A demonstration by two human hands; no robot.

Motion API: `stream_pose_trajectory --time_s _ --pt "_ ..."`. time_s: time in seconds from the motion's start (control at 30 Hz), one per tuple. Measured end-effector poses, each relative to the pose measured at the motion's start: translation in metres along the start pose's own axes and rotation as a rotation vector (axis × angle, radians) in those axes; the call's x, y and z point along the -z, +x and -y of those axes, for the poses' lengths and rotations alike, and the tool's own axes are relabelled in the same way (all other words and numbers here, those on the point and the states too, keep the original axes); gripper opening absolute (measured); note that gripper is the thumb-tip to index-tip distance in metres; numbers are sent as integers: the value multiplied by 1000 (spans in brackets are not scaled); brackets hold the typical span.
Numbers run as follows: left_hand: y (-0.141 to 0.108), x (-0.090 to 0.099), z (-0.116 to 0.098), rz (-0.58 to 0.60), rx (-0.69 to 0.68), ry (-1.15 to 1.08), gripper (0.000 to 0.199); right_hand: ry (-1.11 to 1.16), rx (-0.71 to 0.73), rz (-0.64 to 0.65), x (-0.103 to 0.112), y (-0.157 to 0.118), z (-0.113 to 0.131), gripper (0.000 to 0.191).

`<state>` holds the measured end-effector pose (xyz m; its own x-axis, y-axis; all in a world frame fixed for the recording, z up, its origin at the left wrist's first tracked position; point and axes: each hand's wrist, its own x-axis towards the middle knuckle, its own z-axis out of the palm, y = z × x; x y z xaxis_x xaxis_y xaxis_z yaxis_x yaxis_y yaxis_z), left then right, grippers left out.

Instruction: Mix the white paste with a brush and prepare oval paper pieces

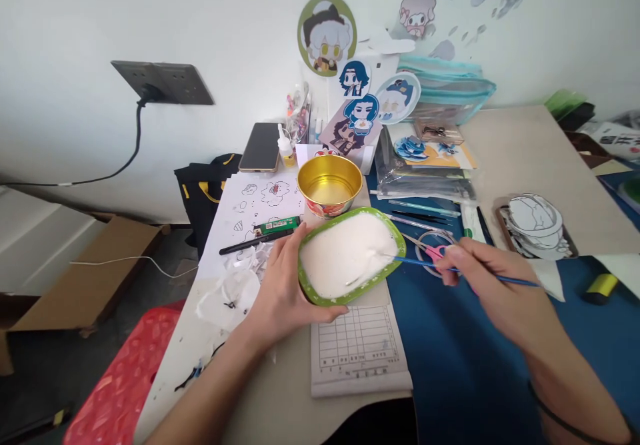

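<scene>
My left hand (287,282) grips the near left side of a green-rimmed tray (309,290), thumb along its front edge. White powder or fine grains (345,252) fill the tray, with a small furrow at the right. Between the pinched fingers of my right hand (480,275) is a thin blue stick, perhaps a brush (425,262); its tip touches the white surface. Just behind the tray stands a gold-lined round tin (330,180). Pink-handled scissors (434,252) lie beside my right fingers. Under the tray's front is a printed form pad (360,348).
A phone (259,146) and a glue bottle (285,146) stand at the back left. Crumpled white paper (235,295) lies left of my hand. Pens and tweezers (423,216) rest on the blue mat (465,365). Cut-outs fill a small tray at right. A red stool (127,372) is below.
</scene>
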<state>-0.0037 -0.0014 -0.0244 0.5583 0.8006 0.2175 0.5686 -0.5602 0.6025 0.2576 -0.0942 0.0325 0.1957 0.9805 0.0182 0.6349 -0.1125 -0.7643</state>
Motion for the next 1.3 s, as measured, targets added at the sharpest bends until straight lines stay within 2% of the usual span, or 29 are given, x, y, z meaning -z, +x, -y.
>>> stream_pose_trajectory --time_s 0.1,0.23,0.33,0.47,0.57,0.7,0.8,0.93,1.03,1.17,1.23,1.3 --pt "0 0 0 -10 3 1 114 37 5 67 0 -1 -7 37" --pt "1 0 0 -14 -1 2 114 62 -37 -94 -3 -2 -12 35" --pt "2 0 0 -30 -4 12 114 82 20 3 -5 -2 -13 34" --pt "2 -1 1 -26 -12 17 114 49 -49 -175 -5 -5 -15 34" --pt "2 -1 1 -32 -15 20 114 61 -20 -90 -6 -9 -14 36" --pt "2 0 1 -25 -12 23 113 36 -68 -220 -10 -10 -13 33" --pt "1 -1 1 -35 -13 23 113 66 -35 -110 -12 -10 -12 34" --pt "0 -1 1 -35 -17 23 114 69 -87 -242 -12 -12 -13 33" --pt "0 -1 1 -45 -16 26 114 112 -52 -137 -13 -12 -15 34" --pt "1 0 1 -42 -24 37 114 136 -84 -216 -13 -11 -15 32" --pt "1 0 1 -42 -26 44 114 142 -59 -142 -14 -9 -14 33" --pt "1 0 2 -43 -24 44 114 167 -77 -139 -15 -7 -13 35"
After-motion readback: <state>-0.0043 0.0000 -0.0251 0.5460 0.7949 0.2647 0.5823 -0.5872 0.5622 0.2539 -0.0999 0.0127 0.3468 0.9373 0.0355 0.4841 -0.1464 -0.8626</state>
